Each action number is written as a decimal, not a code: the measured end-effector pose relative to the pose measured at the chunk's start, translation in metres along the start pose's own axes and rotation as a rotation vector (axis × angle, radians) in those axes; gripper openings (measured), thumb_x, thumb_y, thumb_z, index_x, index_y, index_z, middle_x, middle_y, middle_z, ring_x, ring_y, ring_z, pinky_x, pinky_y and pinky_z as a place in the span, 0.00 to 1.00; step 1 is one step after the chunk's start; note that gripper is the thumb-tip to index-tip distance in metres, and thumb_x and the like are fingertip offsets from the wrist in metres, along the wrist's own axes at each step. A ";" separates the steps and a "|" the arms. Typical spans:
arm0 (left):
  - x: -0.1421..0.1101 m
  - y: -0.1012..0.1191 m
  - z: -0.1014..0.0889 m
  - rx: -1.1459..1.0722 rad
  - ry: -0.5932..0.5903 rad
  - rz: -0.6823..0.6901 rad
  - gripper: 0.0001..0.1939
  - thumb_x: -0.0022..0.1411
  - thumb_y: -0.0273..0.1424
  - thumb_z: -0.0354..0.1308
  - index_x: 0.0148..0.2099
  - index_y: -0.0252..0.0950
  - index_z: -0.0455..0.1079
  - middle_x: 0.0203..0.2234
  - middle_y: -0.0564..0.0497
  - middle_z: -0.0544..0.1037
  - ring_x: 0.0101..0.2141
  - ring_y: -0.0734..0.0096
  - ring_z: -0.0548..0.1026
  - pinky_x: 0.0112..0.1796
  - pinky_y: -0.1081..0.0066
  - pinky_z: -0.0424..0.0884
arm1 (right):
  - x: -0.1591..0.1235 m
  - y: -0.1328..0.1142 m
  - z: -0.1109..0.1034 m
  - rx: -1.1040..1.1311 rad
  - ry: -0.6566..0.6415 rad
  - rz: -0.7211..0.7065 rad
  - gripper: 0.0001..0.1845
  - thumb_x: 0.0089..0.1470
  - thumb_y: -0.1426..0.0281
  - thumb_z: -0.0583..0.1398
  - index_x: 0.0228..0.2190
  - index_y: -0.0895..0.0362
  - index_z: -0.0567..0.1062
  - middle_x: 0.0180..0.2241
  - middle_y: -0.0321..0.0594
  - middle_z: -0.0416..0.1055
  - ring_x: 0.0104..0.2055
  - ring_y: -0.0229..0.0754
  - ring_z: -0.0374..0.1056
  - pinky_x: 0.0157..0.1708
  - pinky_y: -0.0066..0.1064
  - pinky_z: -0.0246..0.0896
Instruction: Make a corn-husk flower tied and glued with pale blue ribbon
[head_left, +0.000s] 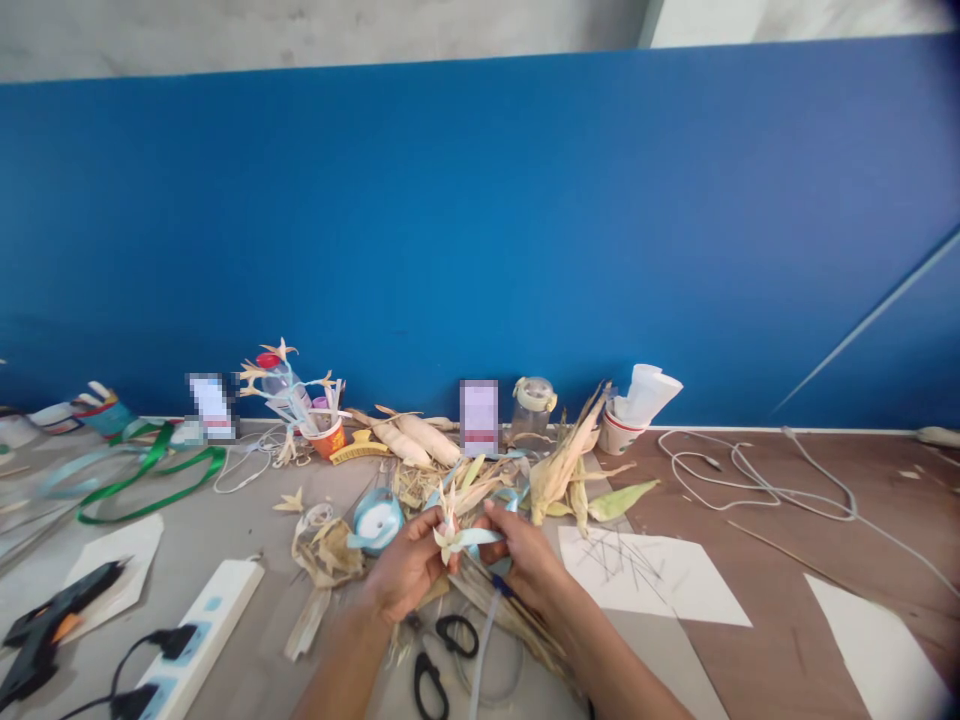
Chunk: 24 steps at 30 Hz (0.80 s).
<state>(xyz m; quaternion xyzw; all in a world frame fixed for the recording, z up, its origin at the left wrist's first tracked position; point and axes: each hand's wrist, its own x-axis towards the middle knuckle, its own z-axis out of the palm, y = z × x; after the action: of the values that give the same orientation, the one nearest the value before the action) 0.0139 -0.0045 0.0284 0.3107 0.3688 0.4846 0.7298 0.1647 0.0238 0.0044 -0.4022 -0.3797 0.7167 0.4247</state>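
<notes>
Near the middle of the table, my left hand [405,572] pinches a pale corn-husk flower [448,540], its petals pointing up and toward me. A light blue ribbon [478,537] runs from the flower to my right hand [531,562], whose thumb and fingers are closed on it. The flower's base is partly hidden by my fingers. Left of my left hand sits a roll of blue ribbon [377,522]. Black-handled scissors [457,637] lie below, between my forearms. Dried corn husks [559,475] are heaped behind my hands.
A glue gun [60,620] and a power strip [214,625] lie at left. Along the blue partition [480,220] stand a cup with wrapped husk flowers [326,440], a phone [478,415], a jar [532,405] and a paper cup [621,435]. Thin wires lie on white paper [697,590] at right.
</notes>
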 end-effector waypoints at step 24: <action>0.012 -0.018 -0.003 0.054 0.067 0.022 0.13 0.41 0.33 0.69 0.29 0.32 0.72 0.21 0.52 0.72 0.23 0.77 0.66 0.27 0.74 0.60 | 0.023 -0.049 -0.005 -0.195 -0.262 0.142 0.11 0.31 0.66 0.66 0.15 0.60 0.72 0.12 0.29 0.61 0.15 0.28 0.48 0.19 0.25 0.40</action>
<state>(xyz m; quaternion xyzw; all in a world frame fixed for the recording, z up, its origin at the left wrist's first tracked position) 0.0227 0.0007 0.0089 0.3179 0.4025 0.4927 0.7030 0.1765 0.0626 0.0399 -0.3705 -0.4703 0.7508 0.2789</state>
